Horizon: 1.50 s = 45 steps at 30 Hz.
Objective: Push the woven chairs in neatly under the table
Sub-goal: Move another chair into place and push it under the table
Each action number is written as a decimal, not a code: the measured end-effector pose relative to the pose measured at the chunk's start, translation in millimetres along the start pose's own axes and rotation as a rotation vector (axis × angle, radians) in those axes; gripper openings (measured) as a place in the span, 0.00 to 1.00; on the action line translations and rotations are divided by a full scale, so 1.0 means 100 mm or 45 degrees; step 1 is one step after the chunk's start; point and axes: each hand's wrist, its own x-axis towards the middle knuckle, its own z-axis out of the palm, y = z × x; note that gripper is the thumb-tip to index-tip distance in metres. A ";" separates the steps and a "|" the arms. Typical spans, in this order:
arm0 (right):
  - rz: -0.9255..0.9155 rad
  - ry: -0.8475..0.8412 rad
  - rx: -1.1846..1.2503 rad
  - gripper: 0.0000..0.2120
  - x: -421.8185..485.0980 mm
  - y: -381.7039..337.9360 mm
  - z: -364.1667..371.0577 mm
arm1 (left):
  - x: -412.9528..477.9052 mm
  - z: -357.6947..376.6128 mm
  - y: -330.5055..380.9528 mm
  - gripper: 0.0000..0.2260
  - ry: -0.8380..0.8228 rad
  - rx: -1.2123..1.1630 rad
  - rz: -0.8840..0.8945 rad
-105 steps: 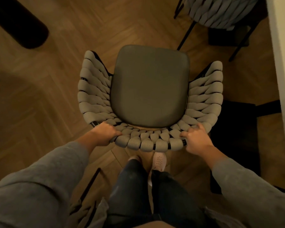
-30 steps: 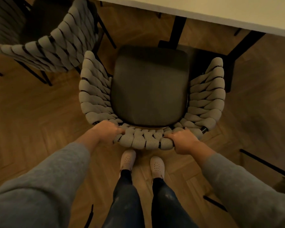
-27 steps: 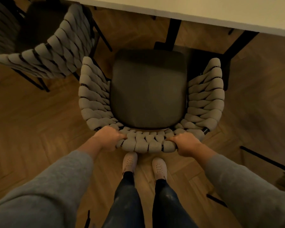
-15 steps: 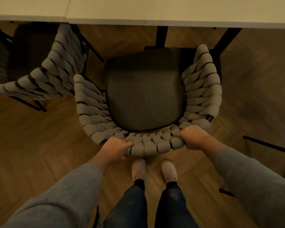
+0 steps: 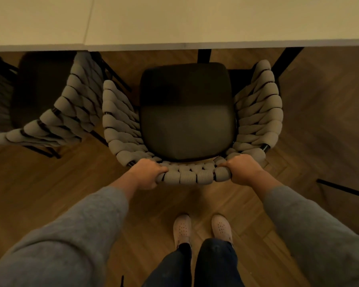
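Both hands, left [image 5: 147, 172] and right [image 5: 241, 169], grip the chair [image 5: 187, 121] by its woven back, fingers curled over the rim. Its seat front sits just short of the table [image 5: 195, 21] edge at the top; another chair [image 5: 60, 112] stands at left.

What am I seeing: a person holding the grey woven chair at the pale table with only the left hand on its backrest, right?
No, both hands hold it. The head view shows the left hand and right hand curled over the grey woven chair's backrest at the pale table.

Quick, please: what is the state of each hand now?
Left hand: closed, gripping the back of the grey woven rope chair.
Right hand: closed, gripping the same chair back.
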 end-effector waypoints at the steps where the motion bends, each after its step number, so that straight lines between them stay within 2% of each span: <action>1: 0.009 0.004 0.015 0.16 0.04 -0.02 -0.04 | 0.02 -0.02 -0.08 0.17 -0.006 0.011 0.006; 18: 0.022 0.056 0.079 0.14 1.03 -0.14 -0.58 | 0.30 -0.26 -1.16 0.24 0.032 0.065 -0.084; 28: 0.073 0.030 0.087 0.12 1.40 -0.53 -0.72 | 0.20 -0.36 -1.77 0.21 0.012 0.144 -0.036; 33: 0.081 -0.007 0.085 0.11 1.44 -0.52 -0.81 | 0.24 -0.40 -1.86 0.21 0.040 0.117 -0.029; 36: 0.096 -0.034 0.060 0.14 1.39 -0.51 -0.78 | 0.27 -0.38 -1.78 0.19 0.040 0.136 -0.044; 45: 0.133 -0.011 0.065 0.18 1.33 -0.50 -0.77 | 0.30 -0.38 -1.71 0.23 0.044 0.145 -0.083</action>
